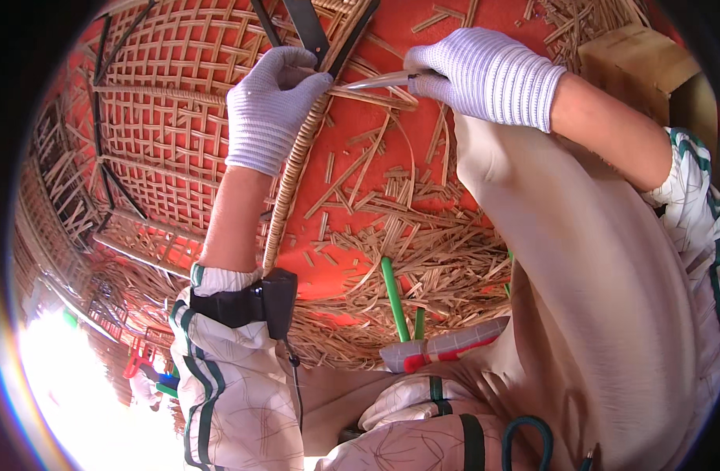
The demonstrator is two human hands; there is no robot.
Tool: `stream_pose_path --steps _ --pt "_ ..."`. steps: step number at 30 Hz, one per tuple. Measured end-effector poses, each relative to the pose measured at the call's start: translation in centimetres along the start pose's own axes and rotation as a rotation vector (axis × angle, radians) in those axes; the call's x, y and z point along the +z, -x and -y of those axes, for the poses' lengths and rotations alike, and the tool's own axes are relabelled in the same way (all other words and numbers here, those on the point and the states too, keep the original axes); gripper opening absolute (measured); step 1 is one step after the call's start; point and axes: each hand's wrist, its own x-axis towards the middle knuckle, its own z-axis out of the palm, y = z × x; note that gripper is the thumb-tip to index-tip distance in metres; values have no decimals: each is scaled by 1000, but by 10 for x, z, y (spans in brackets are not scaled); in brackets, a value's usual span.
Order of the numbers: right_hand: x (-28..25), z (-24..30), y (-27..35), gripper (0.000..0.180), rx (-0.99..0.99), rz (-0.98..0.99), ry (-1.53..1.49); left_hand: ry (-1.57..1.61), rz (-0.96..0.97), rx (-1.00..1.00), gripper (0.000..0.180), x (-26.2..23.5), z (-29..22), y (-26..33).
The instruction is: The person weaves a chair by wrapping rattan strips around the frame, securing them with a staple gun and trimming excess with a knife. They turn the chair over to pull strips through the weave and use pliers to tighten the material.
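Note:
Both my hands wear pale ribbed knit gloves. My left hand (pixel 270 110) is closed at the cane-wrapped rail (pixel 288 180) of a woven wicker frame, thumb and forefinger drawn together; what lies right under the fingertips is partly hidden. In my right hand (pixel 486 74) is a slim pointed metal blade (pixel 382 80); its handle is hidden in the glove. The blade points left, its tip close to my left fingertips and the rail. A cane strip (pixel 380 98) juts from the rail just below the blade. The open-weave wicker panel (pixel 168 129) spreads to the left of the rail.
Cut cane scraps (pixel 423 259) litter the red floor covering (pixel 325 275). Green legs (pixel 394 298) and a grey-and-red cushion (pixel 446 345) are near my lap. Black metal bars (pixel 305 27) cross at the top. A cardboard box (pixel 639 67) stands at far right. Beige cloth (pixel 580 251) covers my leg.

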Motion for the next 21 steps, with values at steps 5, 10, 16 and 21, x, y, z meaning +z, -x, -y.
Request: stream_pose_path --steps 5,10,16,21 --pt "5 7 -5 24 -21 -24 -3 -22 7 73 34 -1 9 -6" --pt "1 24 -13 28 87 43 5 -89 2 126 37 -3 12 -7" --pt "7 23 -17 29 28 -16 88 -66 -35 129 36 2 18 -6" --pt "-1 20 -16 28 23 16 63 -142 -47 205 35 1 13 -3"
